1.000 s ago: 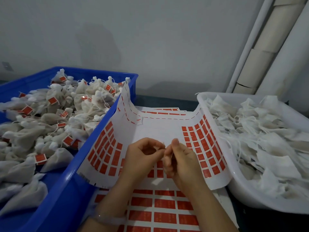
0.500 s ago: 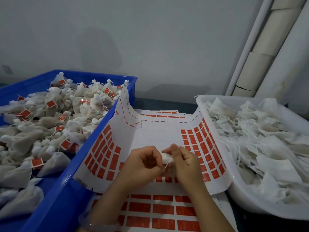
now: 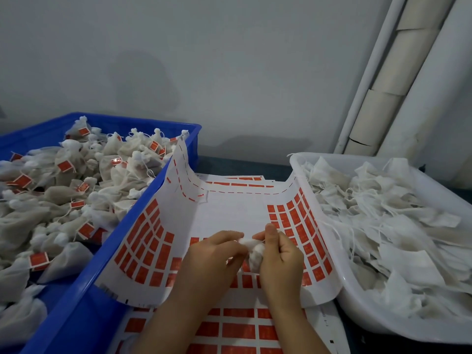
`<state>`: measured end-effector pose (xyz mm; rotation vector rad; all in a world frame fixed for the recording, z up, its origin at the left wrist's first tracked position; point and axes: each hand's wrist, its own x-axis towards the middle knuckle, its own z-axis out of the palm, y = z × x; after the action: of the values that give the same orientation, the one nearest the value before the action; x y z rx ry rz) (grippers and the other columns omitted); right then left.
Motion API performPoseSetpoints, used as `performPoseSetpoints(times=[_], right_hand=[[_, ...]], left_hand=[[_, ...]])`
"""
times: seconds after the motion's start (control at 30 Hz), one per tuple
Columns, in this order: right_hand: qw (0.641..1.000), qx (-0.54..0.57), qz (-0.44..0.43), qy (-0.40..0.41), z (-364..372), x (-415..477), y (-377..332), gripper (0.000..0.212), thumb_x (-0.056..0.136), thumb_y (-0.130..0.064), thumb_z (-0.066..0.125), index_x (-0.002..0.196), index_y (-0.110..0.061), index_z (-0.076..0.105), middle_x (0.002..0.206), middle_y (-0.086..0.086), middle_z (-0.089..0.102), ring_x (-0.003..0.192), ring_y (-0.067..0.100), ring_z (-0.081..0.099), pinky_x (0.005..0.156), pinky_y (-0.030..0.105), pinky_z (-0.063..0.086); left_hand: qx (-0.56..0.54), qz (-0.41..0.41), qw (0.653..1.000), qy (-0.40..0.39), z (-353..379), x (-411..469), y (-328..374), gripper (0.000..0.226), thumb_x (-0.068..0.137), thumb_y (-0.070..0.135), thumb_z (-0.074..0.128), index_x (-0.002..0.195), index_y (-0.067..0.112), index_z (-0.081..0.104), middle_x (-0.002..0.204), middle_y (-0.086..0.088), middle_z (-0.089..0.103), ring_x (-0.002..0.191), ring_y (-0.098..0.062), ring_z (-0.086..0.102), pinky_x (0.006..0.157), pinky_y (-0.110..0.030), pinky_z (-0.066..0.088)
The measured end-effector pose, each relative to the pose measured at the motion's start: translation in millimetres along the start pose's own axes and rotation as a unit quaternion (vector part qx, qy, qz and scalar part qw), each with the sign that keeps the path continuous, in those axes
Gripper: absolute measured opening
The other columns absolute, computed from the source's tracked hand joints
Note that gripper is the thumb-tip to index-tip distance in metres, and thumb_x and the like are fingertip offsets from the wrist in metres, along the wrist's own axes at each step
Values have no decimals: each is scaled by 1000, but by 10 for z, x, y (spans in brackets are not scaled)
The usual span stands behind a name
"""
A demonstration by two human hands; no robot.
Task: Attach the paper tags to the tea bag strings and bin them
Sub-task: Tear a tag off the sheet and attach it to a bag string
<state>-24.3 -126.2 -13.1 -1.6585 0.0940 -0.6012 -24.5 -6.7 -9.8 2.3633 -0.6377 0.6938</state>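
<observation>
A small white tea bag (image 3: pixel 256 252) sits between my two hands at the lower centre. My left hand (image 3: pixel 215 254) pinches its gathered top from the left. My right hand (image 3: pixel 279 254) curls round it from the right, thumb up. Its string is hidden by my fingers. Under my hands lies a white sheet of red paper tags (image 3: pixel 155 241), its sides curled up against the two bins. The blue bin (image 3: pixel 122 236) on the left is heaped with tagged tea bags (image 3: pixel 76 190). A white bin (image 3: pixel 357 290) on the right holds untagged tea bags (image 3: pixel 383 221).
More tag sheets (image 3: pixel 237 325) lie stacked below the curled one, reaching the near edge. A grey wall stands behind the bins. White pipes and a cardboard tube (image 3: pixel 388 72) lean in the right corner.
My hands have drawn slightly apart and the white tea bag now shows between them, held lower by the right hand. The view has tilted a little downward.
</observation>
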Motion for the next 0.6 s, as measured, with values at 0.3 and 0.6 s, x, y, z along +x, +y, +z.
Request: performPoseSetpoints(times=[0.3, 0.6], right_hand=[[995, -1, -74, -73, 53, -97, -31, 32, 74, -53, 49, 66, -26, 63, 58, -7, 61, 64, 7, 60, 53, 10, 46], [995, 39, 27, -87, -37, -17, -88, 6, 57, -50, 62, 58, -44, 64, 60, -22, 67, 64, -6, 63, 46, 5, 44]], left_hand=[[-317, -264, 909, -52, 3, 12, 53, 25, 95, 7, 45, 97, 18, 68, 82, 3, 57, 74, 0, 57, 63, -10, 45], [-455, -289, 842, -25, -76, 14, 12, 17, 64, 34, 75, 77, 23, 72, 79, -1, 71, 80, -21, 68, 69, -28, 57]])
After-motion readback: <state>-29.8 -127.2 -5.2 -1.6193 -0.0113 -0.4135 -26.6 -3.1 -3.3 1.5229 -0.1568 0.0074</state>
